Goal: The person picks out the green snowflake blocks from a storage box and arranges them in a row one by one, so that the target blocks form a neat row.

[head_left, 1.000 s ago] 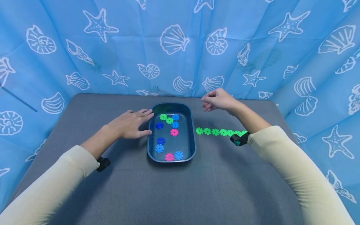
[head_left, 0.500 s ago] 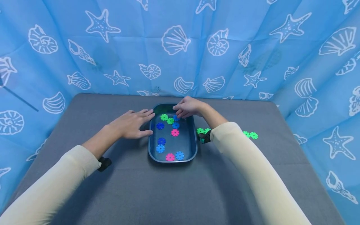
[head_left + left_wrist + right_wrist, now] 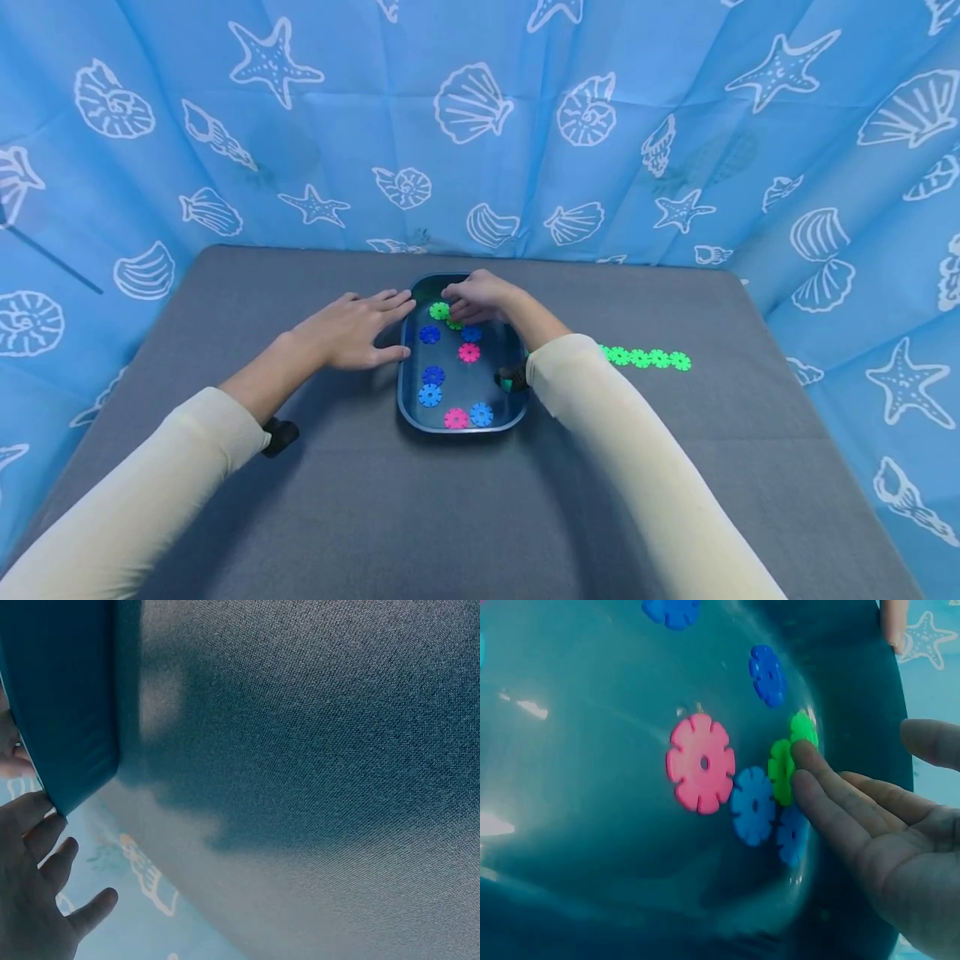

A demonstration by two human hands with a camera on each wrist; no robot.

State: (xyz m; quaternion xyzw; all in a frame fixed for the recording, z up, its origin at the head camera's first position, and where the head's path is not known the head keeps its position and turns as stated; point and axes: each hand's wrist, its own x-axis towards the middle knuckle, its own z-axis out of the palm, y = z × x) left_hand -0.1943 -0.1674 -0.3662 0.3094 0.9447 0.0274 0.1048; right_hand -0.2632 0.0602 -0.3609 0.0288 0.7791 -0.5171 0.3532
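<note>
My left hand (image 3: 352, 332) rests on the left rim of a dark blue tray (image 3: 462, 431), with its fingers straight and spread. My right hand (image 3: 480, 297) reaches into the tray's far part. In the right wrist view its extended fingertips (image 3: 802, 754) meet a green notched disc (image 3: 781, 774), with the thumb held apart. Another green disc (image 3: 804, 729) lies beside it, partly behind the fingers. Light blue discs (image 3: 754, 806) and a pink disc (image 3: 700, 763) lie close by. In the left wrist view, fingers (image 3: 45, 832) touch the tray's edge.
A row of green discs (image 3: 640, 358) lies on the grey table (image 3: 337, 517) right of the tray, partly hidden by the right sleeve. More discs, such as a near pink one (image 3: 456, 418), lie in the tray. A blue shell-patterned curtain (image 3: 525, 167) hangs behind the table.
My right hand has moved left from beyond the tray's right side, over its far right rim and down to the green discs. The left hand stays on the rim.
</note>
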